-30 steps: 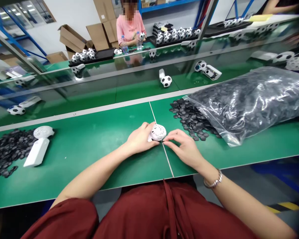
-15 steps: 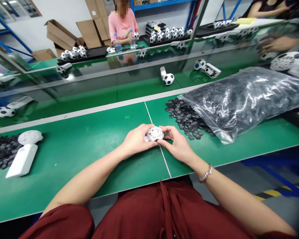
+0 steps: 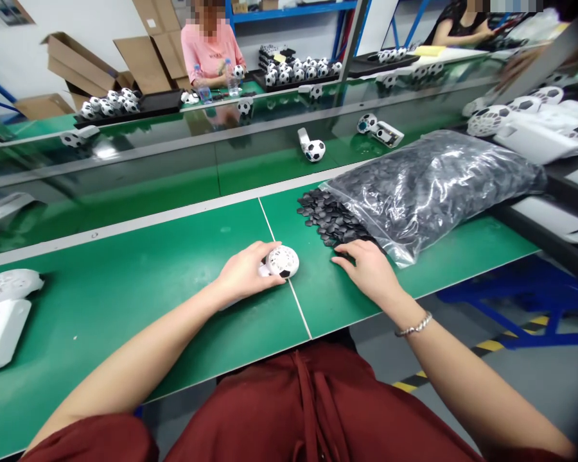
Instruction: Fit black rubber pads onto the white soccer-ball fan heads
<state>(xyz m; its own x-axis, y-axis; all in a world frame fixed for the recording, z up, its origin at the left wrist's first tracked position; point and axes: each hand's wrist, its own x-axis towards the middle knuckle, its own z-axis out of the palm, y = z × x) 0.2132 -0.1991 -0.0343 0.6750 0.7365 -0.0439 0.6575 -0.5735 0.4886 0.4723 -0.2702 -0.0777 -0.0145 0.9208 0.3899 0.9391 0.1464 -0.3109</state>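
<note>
Since half a second ago, the right hand point(image 3: 368, 269) has left the ball point(image 3: 282, 262) and gone out to the right, toward the chips point(image 3: 328, 215). It now lies palm down on the green surface point(image 3: 125, 282), forearm stretched forward, wrist nearly straight with a bracelet point(image 3: 414, 327) on it. Its fingers are spread loosely and point left and forward; their tips reach the near edge of the chip pile. Whether they pinch a chip cannot be told, as the fingertips lie over dark pieces.

At the ball, the left hand point(image 3: 245, 273) stayed put. Its forearm runs up from the lower left, the wrist bent slightly, the grip curled round the left side of the white ball, thumb and fingers clamped on it. One black chip sits in the ball's near face. The ball rests on the surface, just left of the white seam point(image 3: 293, 301) between the two green mats, and well apart from the right hand.

Chips spill from the mouth of a clear bag point(image 3: 433, 183) that lies to the right of the pile. At the far left edge lie a white fan point(image 3: 2, 314) and its round head. Beyond the glass rail another ball point(image 3: 315, 150) stands on the belt, and a person point(image 3: 209, 51) in pink sits across it.
</note>
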